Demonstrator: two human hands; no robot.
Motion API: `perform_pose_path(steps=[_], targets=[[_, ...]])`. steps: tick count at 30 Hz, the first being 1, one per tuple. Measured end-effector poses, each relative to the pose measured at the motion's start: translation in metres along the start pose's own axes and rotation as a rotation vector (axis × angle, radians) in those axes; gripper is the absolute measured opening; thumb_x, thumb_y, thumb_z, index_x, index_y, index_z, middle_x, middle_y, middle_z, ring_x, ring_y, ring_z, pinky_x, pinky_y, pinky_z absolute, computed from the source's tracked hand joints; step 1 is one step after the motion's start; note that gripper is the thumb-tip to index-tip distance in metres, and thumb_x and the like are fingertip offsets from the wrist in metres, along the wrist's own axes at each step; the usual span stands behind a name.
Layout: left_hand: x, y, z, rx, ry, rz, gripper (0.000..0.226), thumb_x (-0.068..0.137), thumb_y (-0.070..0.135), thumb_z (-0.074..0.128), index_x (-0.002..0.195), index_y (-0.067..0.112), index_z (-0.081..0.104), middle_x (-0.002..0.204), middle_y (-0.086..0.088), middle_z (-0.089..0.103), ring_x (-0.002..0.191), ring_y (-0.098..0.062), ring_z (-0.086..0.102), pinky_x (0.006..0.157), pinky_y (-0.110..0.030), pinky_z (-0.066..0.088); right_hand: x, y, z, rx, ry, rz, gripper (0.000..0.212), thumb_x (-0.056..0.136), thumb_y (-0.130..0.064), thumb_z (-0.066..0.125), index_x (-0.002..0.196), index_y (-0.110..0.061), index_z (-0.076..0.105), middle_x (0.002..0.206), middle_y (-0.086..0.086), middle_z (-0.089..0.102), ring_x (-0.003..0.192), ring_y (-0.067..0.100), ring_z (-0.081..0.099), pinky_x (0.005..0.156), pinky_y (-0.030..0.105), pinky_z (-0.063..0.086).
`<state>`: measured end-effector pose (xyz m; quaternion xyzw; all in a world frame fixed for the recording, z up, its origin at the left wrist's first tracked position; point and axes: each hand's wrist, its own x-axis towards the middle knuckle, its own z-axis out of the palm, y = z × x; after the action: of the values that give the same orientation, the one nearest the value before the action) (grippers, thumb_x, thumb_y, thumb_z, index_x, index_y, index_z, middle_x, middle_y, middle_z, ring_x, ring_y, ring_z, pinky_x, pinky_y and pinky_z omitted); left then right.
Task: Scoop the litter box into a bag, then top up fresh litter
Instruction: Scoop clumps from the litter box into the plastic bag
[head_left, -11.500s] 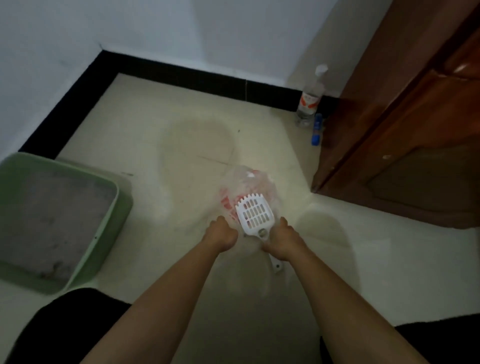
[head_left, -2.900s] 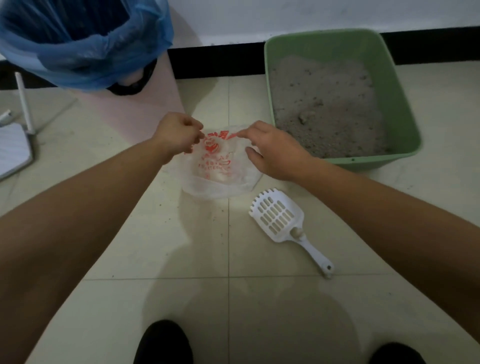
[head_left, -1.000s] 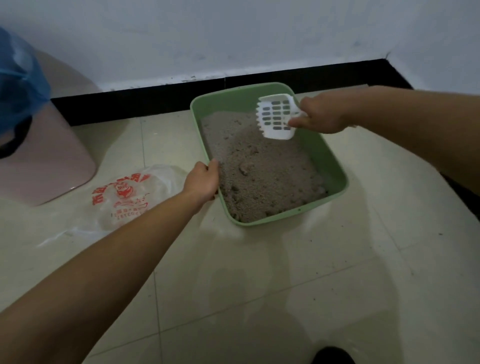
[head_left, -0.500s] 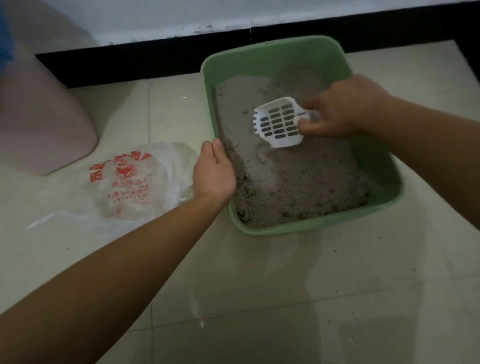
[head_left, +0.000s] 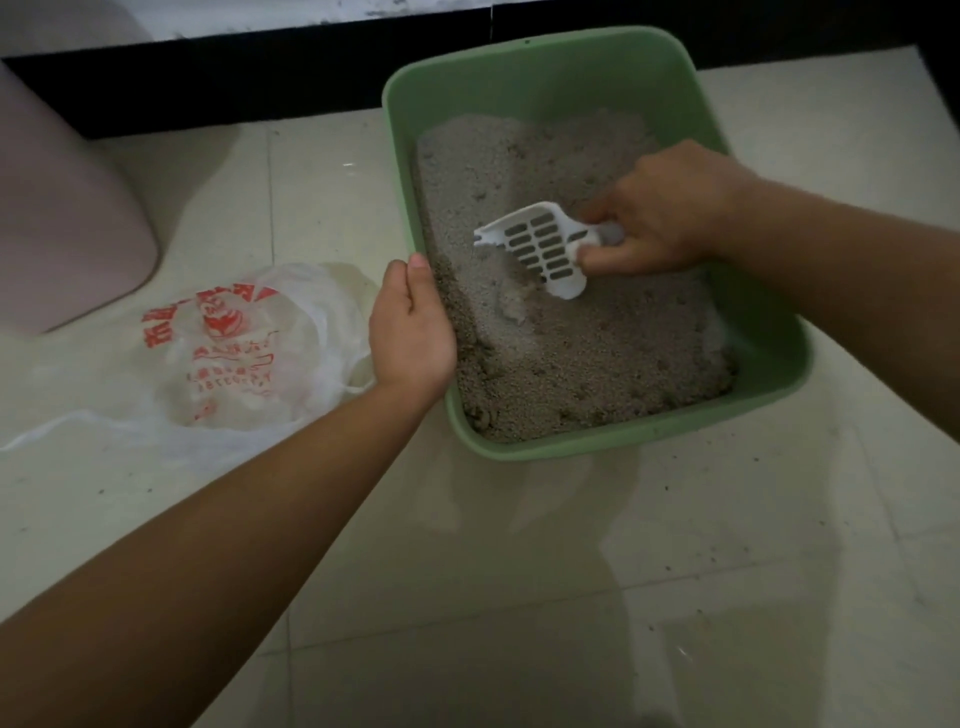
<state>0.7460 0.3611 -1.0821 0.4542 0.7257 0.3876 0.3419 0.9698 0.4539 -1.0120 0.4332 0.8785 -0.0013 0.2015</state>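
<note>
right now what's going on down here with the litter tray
A person is scooping the green litter box. Their right-hand grip holds the white scoop, tilted down into the grey litter. Their left-hand grip holds the box's left rim. The plastic bag lies on the floor beside that hand.

Floor (head_left: 519, 597) is pale cream glossy tile, thin grout lines (head_left: 271, 197) running across it, 1 crossing low in the frame. Small dark specks (head_left: 665, 488) scattered on the tiles, mostly at right. Black baseboard (head_left: 234, 78) runs along the top, white scuffed wall (head_left: 218, 13) above it. Pink rounded container (head_left: 62, 218) stands at upper left on the floor, possibly a bin, top cut off. Light is dim, with soft shadows and faint reflections on the tile.
</note>
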Motion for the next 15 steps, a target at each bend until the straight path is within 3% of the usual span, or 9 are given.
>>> perform_pose_path(steps=[3, 7, 10, 15], targets=[[-0.001, 0.001, 0.000, -0.004, -0.007, -0.012, 0.038, 0.105, 0.034, 0.029, 0.070, 0.021, 0.033, 0.067, 0.006, 0.039, 0.060, -0.005, 0.035, 0.061, -0.031, 0.028, 0.006, -0.007, 0.000, -0.004, 0.011, -0.115, 0.085, 0.082, -0.079, 0.012, 0.126, -0.026, 0.062, 0.057, 0.000, 0.056, 0.051, 0.013, 0.054, 0.049, 0.021, 0.036], [-0.001, 0.002, -0.001, -0.020, -0.012, -0.016, 0.037, 0.105, 0.033, 0.029, 0.070, 0.021, 0.034, 0.068, 0.007, 0.039, 0.060, -0.003, 0.035, 0.057, -0.017, 0.031, 0.005, -0.025, 0.007, 0.031, 0.043, -0.191, 0.074, 0.082, -0.077, 0.010, 0.083, -0.025, 0.062, 0.055, -0.001, 0.053, 0.047, 0.013, 0.050, 0.050, 0.021, 0.038], [0.000, 0.003, 0.000, -0.064, -0.014, -0.027, 0.037, 0.105, 0.031, 0.030, 0.070, 0.021, 0.035, 0.069, 0.007, 0.039, 0.059, -0.002, 0.034, 0.055, -0.012, 0.031, -0.002, -0.031, 0.016, 0.103, 0.044, -0.162, 0.074, 0.079, -0.078, 0.010, 0.084, -0.024, 0.060, 0.054, 0.000, 0.052, 0.048, 0.014, 0.050, 0.050, 0.022, 0.037], [0.001, 0.000, 0.002, -0.101, -0.015, -0.027, 0.037, 0.105, 0.031, 0.032, 0.069, 0.021, 0.033, 0.067, 0.007, 0.036, 0.058, -0.002, 0.032, 0.055, -0.015, 0.030, -0.017, -0.037, 0.037, 0.165, 0.042, -0.158, 0.077, 0.078, -0.076, 0.010, 0.087, -0.022, 0.062, 0.055, 0.001, 0.053, 0.050, 0.018, 0.052, 0.051, 0.026, 0.039]])
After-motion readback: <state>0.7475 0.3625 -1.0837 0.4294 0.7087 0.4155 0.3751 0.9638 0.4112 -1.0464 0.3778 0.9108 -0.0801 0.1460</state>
